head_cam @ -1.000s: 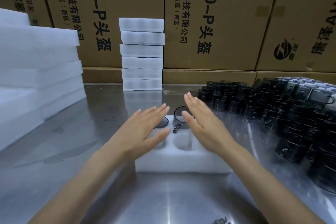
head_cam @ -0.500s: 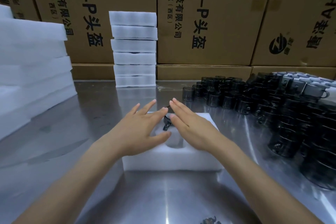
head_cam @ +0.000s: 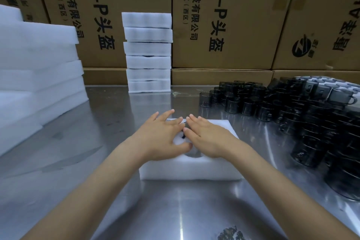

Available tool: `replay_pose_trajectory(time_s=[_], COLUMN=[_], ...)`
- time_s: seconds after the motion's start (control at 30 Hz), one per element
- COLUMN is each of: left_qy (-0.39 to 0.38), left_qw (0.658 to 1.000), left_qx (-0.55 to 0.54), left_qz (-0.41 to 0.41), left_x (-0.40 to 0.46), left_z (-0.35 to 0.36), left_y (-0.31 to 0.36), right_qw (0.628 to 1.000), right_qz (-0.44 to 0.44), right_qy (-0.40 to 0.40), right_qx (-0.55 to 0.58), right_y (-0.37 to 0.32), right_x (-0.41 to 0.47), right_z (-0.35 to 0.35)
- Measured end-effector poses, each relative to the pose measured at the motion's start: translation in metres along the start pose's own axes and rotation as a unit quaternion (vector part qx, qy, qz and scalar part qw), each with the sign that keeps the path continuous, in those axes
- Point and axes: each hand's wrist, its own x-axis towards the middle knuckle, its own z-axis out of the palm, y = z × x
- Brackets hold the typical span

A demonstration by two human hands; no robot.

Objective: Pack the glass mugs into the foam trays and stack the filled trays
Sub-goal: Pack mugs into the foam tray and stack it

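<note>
Both hands, left hand and right hand, press flat with fingers straight on the foam tray, likely seating dark mugs hidden beneath; one near pocket shows empty.

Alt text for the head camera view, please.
Both hands, left hand and right hand, press flat on a white foam tray on a steel table. Dark glass mugs crowd the right; stacked trays stand behind.
</note>
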Motion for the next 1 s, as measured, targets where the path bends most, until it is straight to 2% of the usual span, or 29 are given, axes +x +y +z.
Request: replay_pose_trajectory(time_s=[0.23,0.3,0.37,0.43,0.53,0.63,0.7,0.77,0.9,1.0], left_qy=[0.074,0.124,0.167,0.195,0.249,0.276,0.26,0.246,0.252,0.254], left_qw=[0.992,0.984,0.965,0.915,0.823,0.755,0.722,0.715,0.741,0.747], left_qx=[-0.102,-0.127,-0.2,-0.344,-0.501,-0.573,-0.61,-0.619,-0.596,-0.591], left_qz=[-0.01,-0.013,-0.039,-0.078,-0.103,-0.158,-0.197,-0.211,-0.18,-0.168], left_x=[-0.008,-0.011,-0.014,-0.016,-0.021,-0.02,-0.02,-0.02,-0.018,-0.016], left_z=[0.012,0.017,0.019,0.019,0.021,0.025,0.03,0.034,0.036,0.037], left_y=[0.0,0.0,-0.002,-0.005,-0.012,-0.022,-0.027,-0.029,-0.029,-0.032], right_qw=[0.999,0.997,0.984,0.945,0.85,0.783,0.766,0.763,0.747,0.764], right_qz=[0.005,0.004,-0.003,0.008,0.059,0.175,0.263,0.301,0.344,0.377], right_qy=[0.023,0.054,0.104,0.193,0.311,0.368,0.384,0.399,0.437,0.412], right_qx=[0.024,0.063,0.145,0.265,0.42,0.471,0.443,0.411,0.363,0.324], right_y=[0.001,0.002,0.005,0.011,0.039,0.082,0.108,0.123,0.137,0.145], right_x=[0.0,-0.001,-0.001,0.001,0.003,0.001,0.0,0.002,0.012,0.018], right_z=[0.002,0.003,0.002,-0.004,-0.017,-0.01,0.005,0.013,0.008,0.009])
